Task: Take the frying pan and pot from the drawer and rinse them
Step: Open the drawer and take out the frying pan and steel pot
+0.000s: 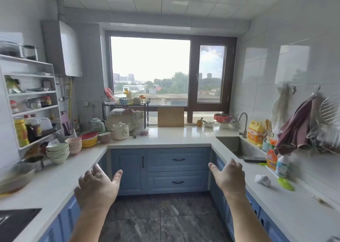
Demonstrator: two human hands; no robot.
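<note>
The white U-shaped stone countertop (165, 137) wraps around you from 9 o'clock through 12 to 3, with dark grey marbled floor tiles (161, 219) filling the open lane between its edges. At 12 o'clock, under the counter edge, stand the two pale blue drawers with black curved handles (178, 171), one above the other, both closed, their long sides running level from left to right; the frying pan and pot cannot be seen anywhere, so you cannot tell which drawer holds them. The steel sink basin (237, 146) is sunk into the counter at 2 o'clock, with the curved steel tap (243, 124) at its far rim; what lies in the basin is too dim to tell. At 10 o'clock a stack of pale green bowls (57, 152) sits beside a stack of pink bowls (74, 145), then red and yellow plates (89, 139). Your left hand (95, 184) and right hand (230, 177) hover apart over the floor lane at 6 o'clock, palms facing each other, fingers loose and released, grasping nothing.
</note>
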